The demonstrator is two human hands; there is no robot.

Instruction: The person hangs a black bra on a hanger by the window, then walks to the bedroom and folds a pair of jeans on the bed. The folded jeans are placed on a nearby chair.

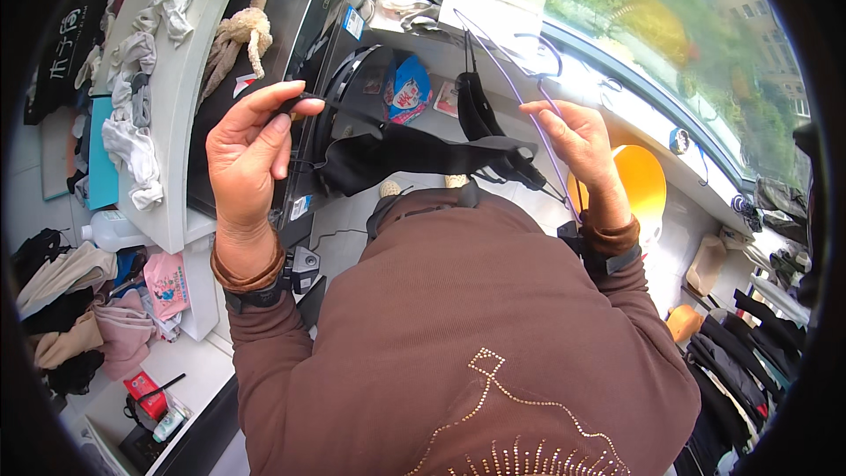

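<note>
A black bra [397, 157] with thin straps stretches across in front of my body, its fabric sagging between my hands. My left hand [249, 145] is closed, thumb and fingers pinching a thin strap at its left end. On the right, my right hand [577, 141] is closed around a thin purple clothes hanger [515, 88], its hook at the upper right. Part of the black cloth hangs from the hanger's far end, and the right end bunches up near its lower end. Exactly how the straps loop on the hanger cannot be made out.
White socks [132, 150] lie over a white cabinet edge [211, 0] at left, beside a beige plush toy [247, 31]. Heaped clothes [97, 300] sit lower left. An orange-yellow rounded object [639, 181] stands beyond my right wrist. A window [687, 44] runs along the far right, dark clothes [731, 379] below.
</note>
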